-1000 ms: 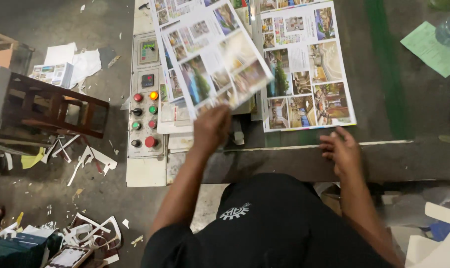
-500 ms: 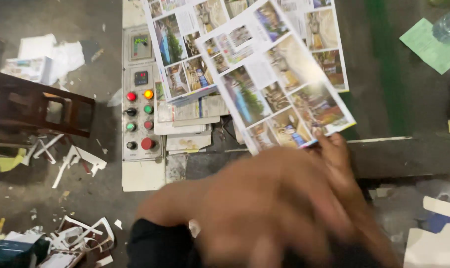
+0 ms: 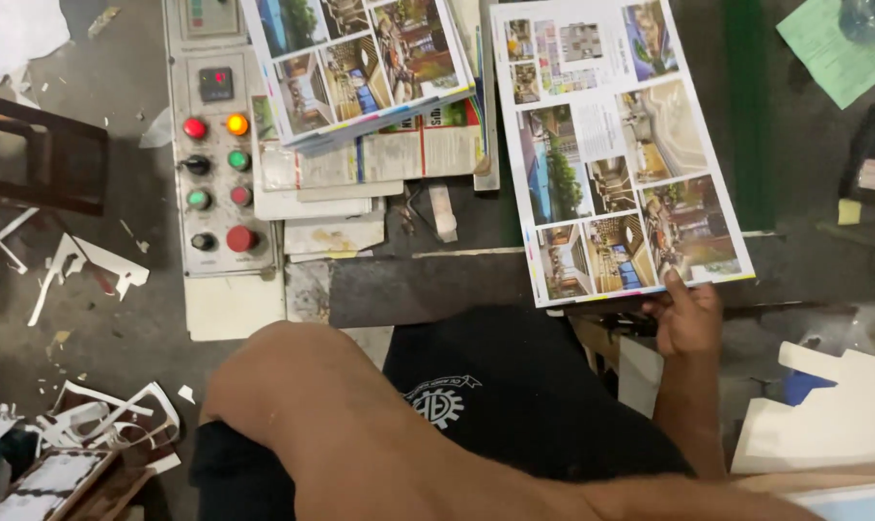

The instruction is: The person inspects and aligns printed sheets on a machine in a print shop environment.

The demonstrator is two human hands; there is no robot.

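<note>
Printed sheet (image 3: 623,145), a large page of colour photographs and small text blocks, lies on the dark work surface (image 3: 428,285) at the right of the scene, its near edge reaching the table's near lip. The right hand (image 3: 686,314) has it by the near right corner: the thumb lies on top of the paper and the other fingers are tucked under the edge, so the hand is pinched on the sheet. The left hand is out of sight; only the left forearm (image 3: 360,425) shows, swung low across the near part of the view, so whether those fingers are apart or together cannot be told.

To the left of the sheet, further away, a stack of similar printed sheets (image 3: 365,63) rests tilted over some plainer paper and card. Left of that stands a grey control panel (image 3: 215,145) with red, green, amber and black buttons. White paper offcuts (image 3: 80,270) litter the floor at the far left, beside a dark wooden stool (image 3: 37,154). A green paper (image 3: 828,48) lies at the far right.

Judging from the grip, a single corner pinch lets a wide sheet sag or twist; keeping it flat on the surface and squaring its edges with the pile would handle it cleanly without creasing.
</note>
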